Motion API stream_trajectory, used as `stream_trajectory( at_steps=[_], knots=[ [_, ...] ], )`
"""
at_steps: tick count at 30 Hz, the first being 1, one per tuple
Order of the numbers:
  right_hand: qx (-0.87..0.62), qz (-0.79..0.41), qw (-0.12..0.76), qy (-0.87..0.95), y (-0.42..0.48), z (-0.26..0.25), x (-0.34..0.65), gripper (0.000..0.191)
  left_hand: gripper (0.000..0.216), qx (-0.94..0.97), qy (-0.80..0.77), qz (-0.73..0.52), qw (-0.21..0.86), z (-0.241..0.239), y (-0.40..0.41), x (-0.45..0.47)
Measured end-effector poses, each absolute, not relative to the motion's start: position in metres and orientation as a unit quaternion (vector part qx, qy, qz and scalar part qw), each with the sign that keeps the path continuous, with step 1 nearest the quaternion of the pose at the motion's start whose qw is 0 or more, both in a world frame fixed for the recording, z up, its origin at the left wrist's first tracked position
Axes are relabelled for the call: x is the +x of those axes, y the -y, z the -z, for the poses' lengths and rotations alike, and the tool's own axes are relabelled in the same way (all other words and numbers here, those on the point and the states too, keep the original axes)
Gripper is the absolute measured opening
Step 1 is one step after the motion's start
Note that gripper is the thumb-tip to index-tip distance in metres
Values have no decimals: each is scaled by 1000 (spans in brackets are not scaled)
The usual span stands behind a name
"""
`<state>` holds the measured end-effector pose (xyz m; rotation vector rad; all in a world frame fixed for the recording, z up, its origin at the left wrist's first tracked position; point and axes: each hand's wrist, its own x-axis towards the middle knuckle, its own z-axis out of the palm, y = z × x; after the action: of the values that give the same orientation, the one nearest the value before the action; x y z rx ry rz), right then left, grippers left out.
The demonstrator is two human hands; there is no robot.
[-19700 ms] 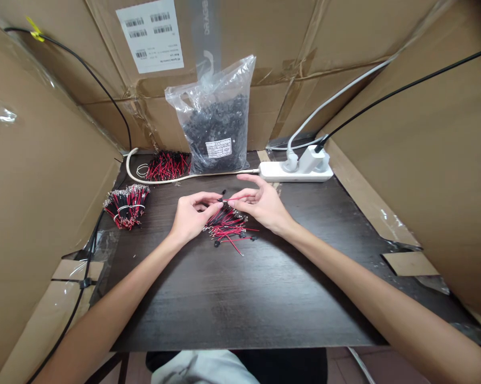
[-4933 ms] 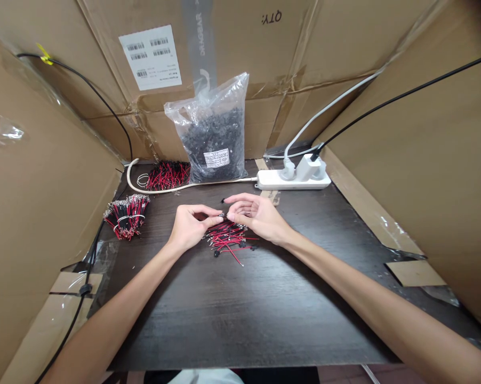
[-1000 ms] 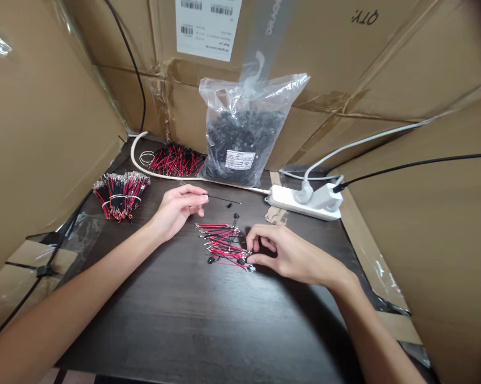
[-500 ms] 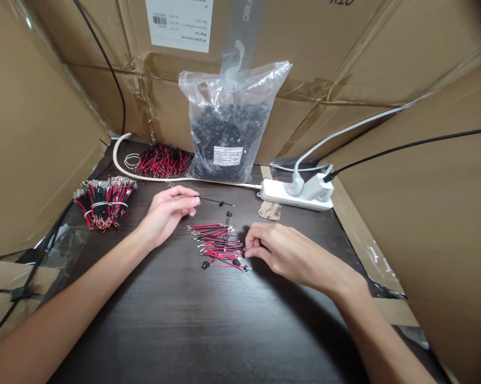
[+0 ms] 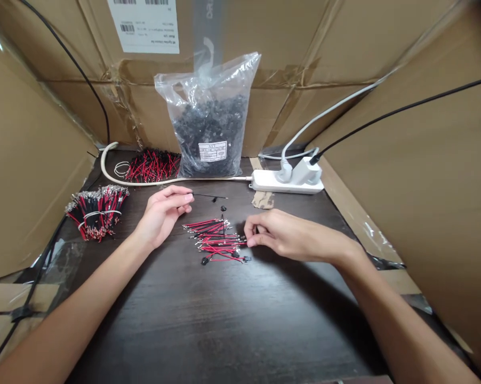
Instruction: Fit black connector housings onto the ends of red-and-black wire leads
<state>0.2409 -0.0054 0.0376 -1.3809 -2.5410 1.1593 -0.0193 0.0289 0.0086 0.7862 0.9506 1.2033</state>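
My left hand (image 5: 162, 213) is closed in a pinch on one end of a thin black wire (image 5: 208, 196), whose free end points right over the table. Below it lies a loose row of short red and black wires (image 5: 214, 228) with bare metal ends. At the right ends of this row, the thumb and forefinger of my right hand (image 5: 278, 233) are pinched together; what is between them is too small to make out. Small black connectors lie around the wires, one above the row (image 5: 223, 208), one at its lower left (image 5: 204, 261) and one at its lower right (image 5: 247, 259).
A tied bundle of red and black wires (image 5: 98, 213) stands at the left. Behind it lies a heap of similar wires (image 5: 152, 165). A clear bag of black parts (image 5: 210, 128) leans on the cardboard wall (image 5: 304, 64). A white power strip (image 5: 260, 181) with cables sits back right.
The view has shifted, so the bag, bundle and power strip appear further left. My left hand still pinches the black wire. My right hand stays by the wire ends with its fingers slightly moved.
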Motion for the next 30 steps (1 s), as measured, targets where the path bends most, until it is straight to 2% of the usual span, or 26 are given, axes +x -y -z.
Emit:
stream_trajectory(
  at_steps=[2, 5, 7, 11, 21, 30],
  knots=[
    [-426, -430, 20, 796, 2, -36, 247, 19, 21, 343, -414, -530, 656, -10, -29, -19],
    [-393, -528, 8, 753, -1, -36, 262, 53, 20, 337, -411, -527, 663, -12, -28, -19],
    [-374, -567, 2, 734, -4, -40, 273, 60, 20, 339, -411, -522, 666, -13, -27, -18],
    [-323, -577, -12, 750, -11, -48, 284, 39, 19, 345, -408, -521, 666, -15, -25, -16],
    [-296, -624, 46, 722, -14, -40, 269, 32, 21, 389, -422, -511, 640, -13, -23, -13],
    [-340, -694, 309, 555, -13, -16, 222, 24, 21, 468, -405, -474, 626, -11, -19, -16]
  ],
)
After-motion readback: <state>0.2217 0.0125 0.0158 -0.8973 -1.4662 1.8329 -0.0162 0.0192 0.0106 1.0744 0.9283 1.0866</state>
